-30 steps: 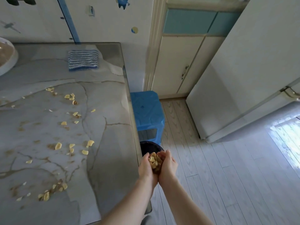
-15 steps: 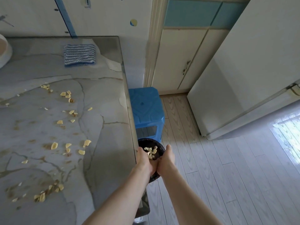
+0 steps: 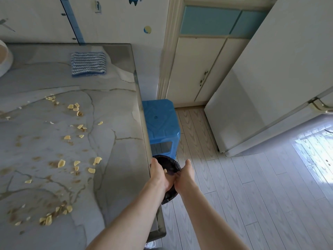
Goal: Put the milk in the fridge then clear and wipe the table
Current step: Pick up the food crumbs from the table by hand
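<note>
Crisp fragments (image 3: 61, 163) lie scattered across the marble-patterned table (image 3: 117, 141), with a blue-striped cloth (image 3: 88, 64) folded near its far edge and a white bowl (image 3: 9, 62) at the left. Just off the table's side, a person's left hand (image 3: 159, 175) and right hand (image 3: 186, 174) hover side by side over a black-lined bin (image 3: 169, 165), palms turned inward, fingers loosely parted and gripping nothing, with what looks like one pale piece (image 3: 164, 171) between them. Beyond the bin stand a blue plastic stool (image 3: 160, 123) and a white fridge (image 3: 270, 87).
</note>
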